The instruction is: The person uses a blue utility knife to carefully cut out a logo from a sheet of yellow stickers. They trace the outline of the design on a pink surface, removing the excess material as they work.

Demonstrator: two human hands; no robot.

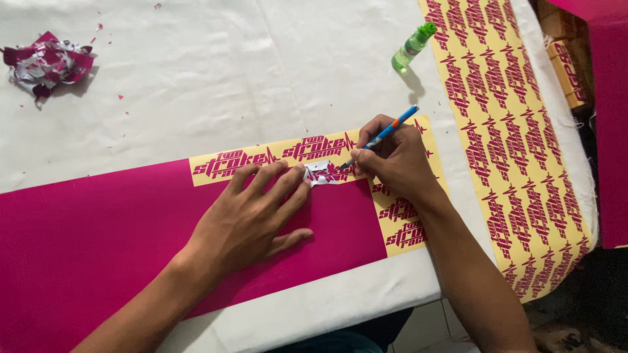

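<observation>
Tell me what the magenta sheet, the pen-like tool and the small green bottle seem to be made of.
Magenta sheet: probably adhesive vinyl film with a smooth, slightly glossy face; where it is peeled away, a yellow backing shows. Pen-like tool in the right hand: blue and orange barrel, likely plastic; the tip is too small to tell. Green bottle: translucent, probably plastic, with a green cap.

1. I see a magenta vinyl sheet (98,235) at front left; a yellow backing strip (261,159) with magenta decals runs along its top edge.
2. A long yellow decal sheet (517,150) lies at right.
3. A small green bottle (412,47) lies near its top.
</observation>
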